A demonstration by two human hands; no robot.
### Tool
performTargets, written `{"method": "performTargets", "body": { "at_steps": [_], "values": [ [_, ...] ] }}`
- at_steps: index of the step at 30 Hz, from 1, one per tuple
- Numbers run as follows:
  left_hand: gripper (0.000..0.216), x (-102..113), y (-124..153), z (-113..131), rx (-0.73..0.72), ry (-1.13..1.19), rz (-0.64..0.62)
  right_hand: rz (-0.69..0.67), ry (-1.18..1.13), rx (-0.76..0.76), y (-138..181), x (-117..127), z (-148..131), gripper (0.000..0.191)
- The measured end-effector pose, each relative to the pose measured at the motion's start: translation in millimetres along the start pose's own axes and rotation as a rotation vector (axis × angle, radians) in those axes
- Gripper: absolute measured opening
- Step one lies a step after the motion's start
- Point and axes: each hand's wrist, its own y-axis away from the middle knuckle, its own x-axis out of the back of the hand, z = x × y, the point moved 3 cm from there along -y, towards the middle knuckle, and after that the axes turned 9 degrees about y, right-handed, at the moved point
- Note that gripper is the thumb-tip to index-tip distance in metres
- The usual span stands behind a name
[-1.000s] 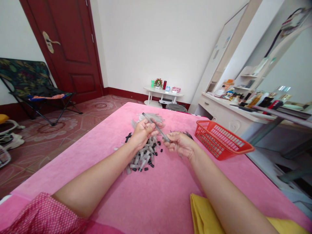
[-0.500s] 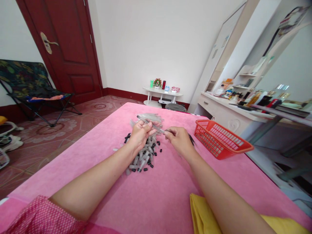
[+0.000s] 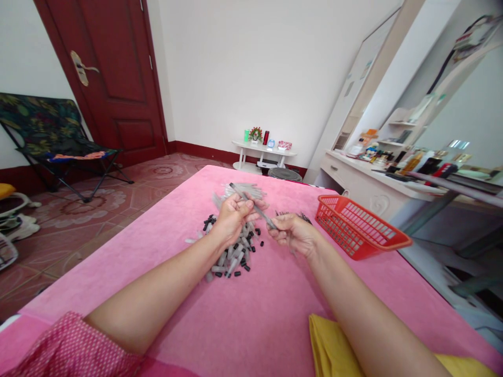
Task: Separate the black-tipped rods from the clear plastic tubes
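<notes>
My left hand (image 3: 234, 215) pinches a slim, grey translucent pen barrel (image 3: 262, 213) between thumb and fingers, over the middle of the table. The barrel slants, its dark end pointing up and away. At its lower end, the fingers of my right hand (image 3: 294, 233) close on it. Below my left hand lies a loose heap of short translucent pen caps (image 3: 234, 260) mixed with small black plugs (image 3: 237, 273). Behind the hands is a stack of similar long clear barrels (image 3: 253, 189). Thin dark-tipped pieces (image 3: 304, 218) lie beyond my right hand, partly hidden by it.
A red plastic basket (image 3: 357, 248) stands at the right of the pink-covered table (image 3: 165, 251). A folded yellow cloth (image 3: 330, 345) lies at the near right edge, under my right forearm. A dressing table (image 3: 353, 173) with bottles is beyond the basket; a folding chair (image 3: 51, 133) stands left.
My right hand has turned palm-up at the barrel's lower end and dropped slightly. The barrel now slants more steeply, its dark end raised. The view has shifted slightly.
</notes>
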Motion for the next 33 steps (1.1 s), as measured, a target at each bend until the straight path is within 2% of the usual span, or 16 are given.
{"method": "performTargets", "body": {
  "at_steps": [2,4,8,12,15,17,20,24,28,30,33],
  "values": [
    [0.029,1,-2,1,0.020,-0.003,0.009,-0.060,-0.067,-0.040,-1,-1,1,0.014],
    [0.026,3,-5,2,0.038,-0.005,0.040,-0.045,-0.053,-0.018,0,-2,-1,0.012],
    [0.019,9,-11,5,0.024,-0.012,0.142,0.146,0.186,0.108,6,-1,-12,0.022],
    [0.016,11,-13,2,0.009,-0.015,0.180,0.361,0.488,0.318,6,2,-19,0.018],
    [0.016,10,-11,-1,-0.005,-0.008,0.186,0.460,0.651,0.465,0,5,-17,0.013],
    [0.017,9,-9,-2,-0.014,-0.009,0.179,0.484,0.692,0.490,-4,7,-13,0.012],
    [0.021,5,-6,-1,-0.019,-0.033,0.145,0.409,0.605,0.423,-4,5,-9,0.017],
    [0.024,4,-5,1,-0.018,-0.073,0.108,0.198,0.386,0.257,2,-1,-10,0.020],
    [0.024,0,-6,4,0.001,-0.033,-0.001,0.041,0.224,0.111,5,-1,-10,0.016],
    [0.024,-1,-7,5,-0.001,-0.012,-0.034,0.027,0.200,0.107,4,1,-10,0.019],
    [0.023,0,-8,6,-0.012,0.006,-0.008,0.132,0.300,0.164,5,5,-14,0.030]
  ]
}}
